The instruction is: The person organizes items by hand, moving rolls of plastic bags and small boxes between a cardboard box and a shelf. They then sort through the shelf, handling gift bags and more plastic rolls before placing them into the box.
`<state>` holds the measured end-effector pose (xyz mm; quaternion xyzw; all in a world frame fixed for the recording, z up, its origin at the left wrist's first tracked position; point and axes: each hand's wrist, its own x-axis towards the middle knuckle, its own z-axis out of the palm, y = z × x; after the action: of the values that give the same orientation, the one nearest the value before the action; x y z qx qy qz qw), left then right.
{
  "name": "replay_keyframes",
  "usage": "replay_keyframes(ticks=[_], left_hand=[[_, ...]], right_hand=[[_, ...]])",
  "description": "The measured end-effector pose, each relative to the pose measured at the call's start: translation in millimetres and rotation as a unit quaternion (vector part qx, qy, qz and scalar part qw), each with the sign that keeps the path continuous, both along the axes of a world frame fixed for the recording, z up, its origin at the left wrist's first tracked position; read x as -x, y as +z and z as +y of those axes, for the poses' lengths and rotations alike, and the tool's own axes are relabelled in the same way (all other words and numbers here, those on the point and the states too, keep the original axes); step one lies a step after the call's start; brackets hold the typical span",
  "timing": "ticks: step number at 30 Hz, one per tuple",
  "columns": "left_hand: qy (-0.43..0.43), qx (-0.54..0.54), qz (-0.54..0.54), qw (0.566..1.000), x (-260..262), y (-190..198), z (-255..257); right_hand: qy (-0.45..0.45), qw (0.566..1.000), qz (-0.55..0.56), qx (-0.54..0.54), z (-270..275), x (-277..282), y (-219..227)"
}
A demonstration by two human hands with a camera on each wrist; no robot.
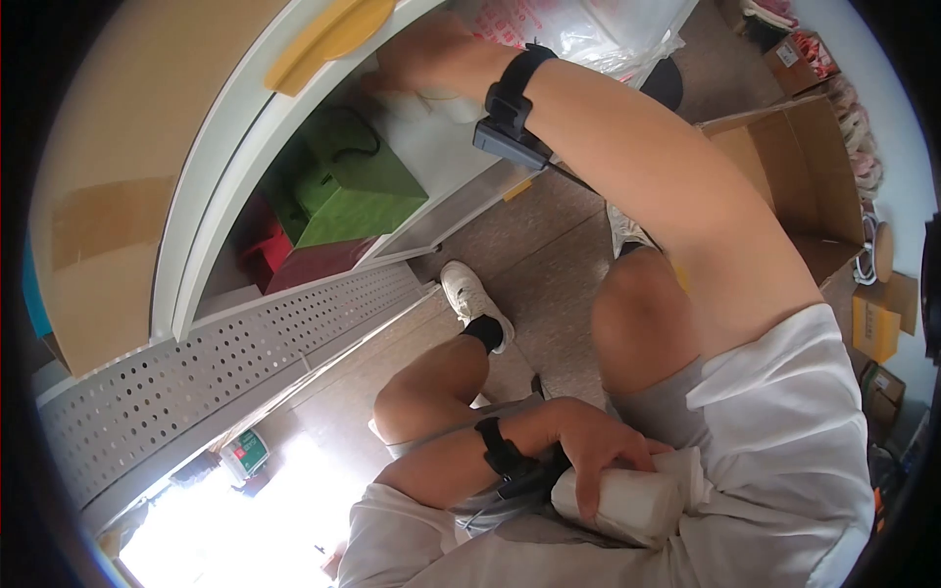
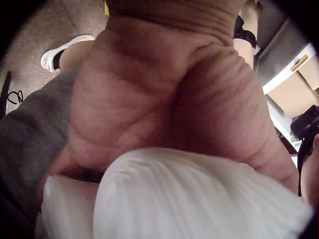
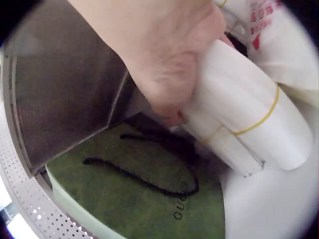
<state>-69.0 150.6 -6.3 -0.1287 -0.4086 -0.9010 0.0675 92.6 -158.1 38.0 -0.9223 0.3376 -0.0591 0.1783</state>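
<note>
My right hand [image 1: 431, 54] reaches into a white cabinet and grips two white rolls [image 3: 254, 109] of thin sheet, each ringed by a yellow rubber band. In the right wrist view the larger roll lies alongside the smaller one [image 3: 232, 147], and both slant over a white surface. Beside them stands a green bag [image 3: 144, 184] with a dark cord handle. Down at my lap, my left hand [image 1: 598, 441] holds a thick white roll [image 1: 627, 505] and a second white one [image 1: 691, 472] against my shirt. Up close, the left wrist view shows the pleated white roll [image 2: 194, 199] under the palm.
A clear plastic bag with red print [image 1: 578, 29] lies beyond my right wrist. An open cardboard box [image 1: 784, 167] stands on the right. At the left are a perforated metal panel [image 1: 235, 343] and the cabinet's curved white edge with a yellow handle [image 1: 323, 44]. Something red [image 1: 270, 255] sits in the cabinet.
</note>
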Motion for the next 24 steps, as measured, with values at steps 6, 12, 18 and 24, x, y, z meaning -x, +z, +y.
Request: replay_keyframes(ticks=[6,12,18,24], left_hand=[[0.036,0.018,-0.001,0.999,-2,7,0],[0.036,0.032,0.007,0.999,2,5,2],[0.025,0.014,0.017,0.999,6,5,3],[0.038,0.027,0.022,0.999,11,3,5]], right_hand=[[-0.042,0.996,-0.052,-0.059,-15,-2,-10],[0.025,0.999,-0.018,0.025,-4,-4,-9],[0.070,0.992,-0.099,0.024,-6,14,1],[0.084,0.994,-0.061,0.022,1,32,3]])
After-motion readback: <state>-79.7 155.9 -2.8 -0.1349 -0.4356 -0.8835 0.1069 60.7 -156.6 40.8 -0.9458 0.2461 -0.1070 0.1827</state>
